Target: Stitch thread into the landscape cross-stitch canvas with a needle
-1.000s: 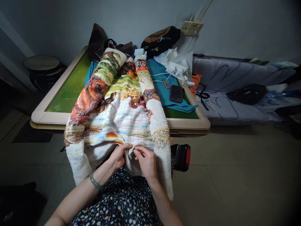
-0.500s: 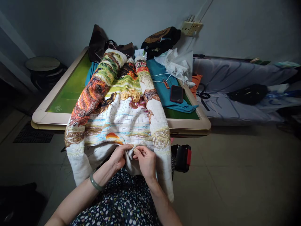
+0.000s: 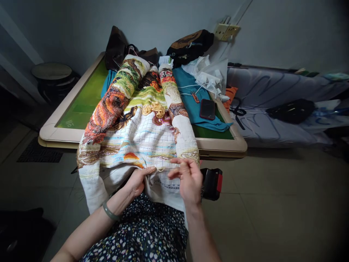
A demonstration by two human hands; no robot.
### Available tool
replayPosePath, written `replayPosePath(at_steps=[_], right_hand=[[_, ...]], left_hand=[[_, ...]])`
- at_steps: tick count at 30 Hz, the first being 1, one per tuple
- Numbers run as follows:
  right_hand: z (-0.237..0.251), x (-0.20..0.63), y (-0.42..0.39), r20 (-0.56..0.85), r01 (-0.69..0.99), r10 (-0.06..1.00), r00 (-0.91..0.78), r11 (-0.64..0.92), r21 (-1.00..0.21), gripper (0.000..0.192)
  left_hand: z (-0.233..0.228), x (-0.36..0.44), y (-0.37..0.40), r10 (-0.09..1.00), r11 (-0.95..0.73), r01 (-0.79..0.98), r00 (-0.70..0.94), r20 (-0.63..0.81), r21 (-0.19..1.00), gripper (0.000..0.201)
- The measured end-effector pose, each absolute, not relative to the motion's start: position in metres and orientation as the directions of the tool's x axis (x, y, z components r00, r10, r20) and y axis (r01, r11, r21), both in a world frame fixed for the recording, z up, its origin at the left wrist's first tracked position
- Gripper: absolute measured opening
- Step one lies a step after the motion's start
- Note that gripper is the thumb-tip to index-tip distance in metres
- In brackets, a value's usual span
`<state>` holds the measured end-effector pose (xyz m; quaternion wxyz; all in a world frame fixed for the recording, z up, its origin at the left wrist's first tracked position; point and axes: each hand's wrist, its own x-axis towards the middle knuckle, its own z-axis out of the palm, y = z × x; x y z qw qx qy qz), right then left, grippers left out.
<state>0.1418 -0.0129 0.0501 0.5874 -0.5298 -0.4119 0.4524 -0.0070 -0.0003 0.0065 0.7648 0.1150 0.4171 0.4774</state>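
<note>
A cross-stitch cloth (image 3: pixel 144 136), white with a printed grid and colourful stitched patches, drapes over the table edge towards my lap, its two sides rolled up. My left hand (image 3: pixel 138 181) is closed on the front fold of this cloth, thumb on top, with a green bangle on the wrist. A small loop of pale thread (image 3: pixel 160 169) lies on the fabric just right of that thumb. Over the right part of the cloth my right hand (image 3: pixel 188 180) is raised, thumb and forefinger pinched together; whatever is between them is too small to make out. A yellow thread bundle (image 3: pixel 154 108) rests on the cloth.
The green-topped table (image 3: pixel 143 145) has a pale raised rim. On it are a teal cloth (image 3: pixel 188 103), a phone (image 3: pixel 207 109), white plastic bags (image 3: pixel 208 74) and dark bags (image 3: pixel 191 45). A black-and-red object (image 3: pixel 212 183) stands right of my lap. A stool (image 3: pixel 51 71) is at left.
My right hand has moved right and up, away from my left thumb, uncovering printed cloth and the thread loop. My left hand keeps its hold. The view has shifted slightly.
</note>
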Motion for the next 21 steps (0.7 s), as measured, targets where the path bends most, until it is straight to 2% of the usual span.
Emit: replayPosePath(at_steps=[1,3,6,9,14,17,21], right_hand=[[0.056,0.148,-0.012,-0.003,-0.215,0.970,0.244,0.051,-0.975,0.021],[0.067,0.158,-0.012,0.022,-0.353,0.965,0.262,0.117,-0.928,0.020],[0.070,0.163,-0.013,0.095,-0.361,0.938,0.334,0.220,-0.906,0.019],[0.055,0.154,-0.018,0.062,-0.261,0.953,0.298,0.144,-0.954,0.020],[0.026,0.137,-0.030,-0.162,0.006,0.986,0.025,-0.162,-0.987,0.019],[0.019,0.132,-0.033,-0.183,0.156,0.983,-0.021,-0.177,-0.972,0.024],[0.018,0.130,-0.033,-0.140,0.269,0.990,0.003,-0.136,-0.953,0.027]], left_hand=[[0.006,-0.007,0.000,0.828,0.509,-0.639,0.182,-0.530,0.576,0.036],[0.005,-0.006,0.000,0.824,0.509,-0.639,0.167,-0.541,0.577,0.036],[0.003,-0.005,0.000,0.819,0.518,-0.632,0.171,-0.548,0.577,0.033],[0.003,-0.005,-0.001,0.815,0.519,-0.630,0.161,-0.556,0.578,0.033],[0.004,-0.005,-0.002,0.821,0.496,-0.629,0.116,-0.559,0.599,0.029],[0.006,-0.005,-0.002,0.813,0.507,-0.617,0.111,-0.571,0.602,0.024],[0.007,-0.005,-0.002,0.805,0.518,-0.617,0.116,-0.582,0.592,0.024]])
